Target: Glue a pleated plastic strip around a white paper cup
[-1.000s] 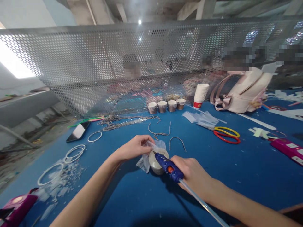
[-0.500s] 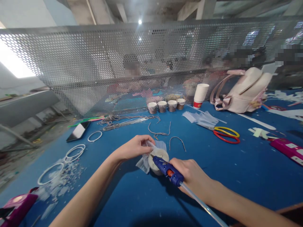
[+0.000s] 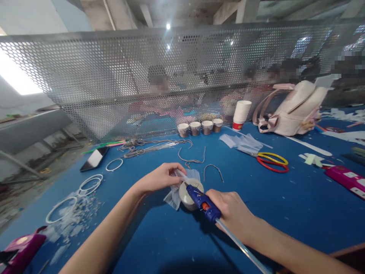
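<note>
My right hand [image 3: 230,213] grips a blue glue gun [image 3: 202,201] with a clear glue stick [image 3: 239,245] trailing out of its back. The gun's nozzle rests at the rim of a small white paper cup [image 3: 188,196] lying on the blue table [image 3: 285,205]. My left hand [image 3: 161,177] pinches a pleated, translucent white strip [image 3: 173,196] against the cup's left side. A grey cord piece [image 3: 213,170] lies just beyond the cup.
White rings [image 3: 90,182] and a phone [image 3: 94,159] lie at left. Four small cups [image 3: 201,127] and a paper cup stack [image 3: 242,114] stand before the perforated metal screen [image 3: 142,76]. Yellow and red rings [image 3: 273,163], a pale backpack [image 3: 296,108] and a pink box [image 3: 346,179] sit at right.
The glue gun's nozzle has shifted slightly along the cup's rim, first left, then back. My left hand has stayed in place on the strip.
</note>
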A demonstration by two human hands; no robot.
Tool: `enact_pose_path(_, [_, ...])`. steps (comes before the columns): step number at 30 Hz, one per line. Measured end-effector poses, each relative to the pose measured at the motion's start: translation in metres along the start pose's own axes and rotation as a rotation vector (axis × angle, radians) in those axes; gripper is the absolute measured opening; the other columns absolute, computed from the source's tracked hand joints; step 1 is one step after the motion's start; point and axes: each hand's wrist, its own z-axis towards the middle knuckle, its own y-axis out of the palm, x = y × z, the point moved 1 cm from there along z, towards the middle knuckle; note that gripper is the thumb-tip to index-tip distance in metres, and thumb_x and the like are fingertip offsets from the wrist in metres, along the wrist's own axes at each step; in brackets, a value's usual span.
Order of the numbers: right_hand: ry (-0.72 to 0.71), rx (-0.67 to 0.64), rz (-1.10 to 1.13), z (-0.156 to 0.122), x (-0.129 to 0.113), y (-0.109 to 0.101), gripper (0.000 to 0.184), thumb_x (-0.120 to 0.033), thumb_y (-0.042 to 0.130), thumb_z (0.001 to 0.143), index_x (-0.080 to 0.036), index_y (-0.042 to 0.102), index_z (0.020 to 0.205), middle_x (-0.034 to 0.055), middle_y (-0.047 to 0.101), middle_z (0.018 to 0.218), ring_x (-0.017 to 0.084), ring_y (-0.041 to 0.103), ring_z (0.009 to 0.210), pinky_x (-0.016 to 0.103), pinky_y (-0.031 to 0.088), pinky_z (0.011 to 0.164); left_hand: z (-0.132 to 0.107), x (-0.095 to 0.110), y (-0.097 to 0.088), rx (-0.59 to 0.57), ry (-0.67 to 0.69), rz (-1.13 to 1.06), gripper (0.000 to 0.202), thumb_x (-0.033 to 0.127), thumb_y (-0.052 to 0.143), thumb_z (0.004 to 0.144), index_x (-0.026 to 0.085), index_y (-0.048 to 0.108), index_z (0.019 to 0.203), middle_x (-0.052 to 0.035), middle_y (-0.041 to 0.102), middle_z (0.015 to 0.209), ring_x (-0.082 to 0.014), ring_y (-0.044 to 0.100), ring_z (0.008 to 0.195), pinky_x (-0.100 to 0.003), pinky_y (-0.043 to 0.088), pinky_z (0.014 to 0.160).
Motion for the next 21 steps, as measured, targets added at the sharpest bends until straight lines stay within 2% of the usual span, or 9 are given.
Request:
enact_pose_path(10, [-0.059, 0.029, 0.028, -0.001, 0.011, 0.011, 0.006, -0.015, 0.043, 0.077, -0.019, 0.047, 0.077, 0.0014, 0.060, 0.064, 0.012, 0.050, 0.049, 0.025, 0.021, 0.049, 0.001, -0.002, -0.001, -0.008, -0.004, -0.026, 0.018, 0.025, 0.064, 0.070, 0.016, 0.062, 0.085, 0.0029, 0.060, 0.068, -0.0104, 0.053, 0.060, -0.023, 0.043, 0.061])
enact_pose_path(21, [-0.030, 0.119, -0.042, -0.002, 0.006, 0.009, 0.009, -0.013, 0.039, 0.074, -0.021, 0.042, 0.072, -0.0006, 0.056, 0.055, 0.012, 0.047, 0.043, 0.026, 0.017, 0.048, 0.001, -0.002, 0.000, -0.001, -0.012, -0.064, 0.017, 0.022, 0.062, 0.068, 0.016, 0.061, 0.083, 0.0026, 0.062, 0.068, -0.0111, 0.057, 0.062, -0.024, 0.045, 0.062])
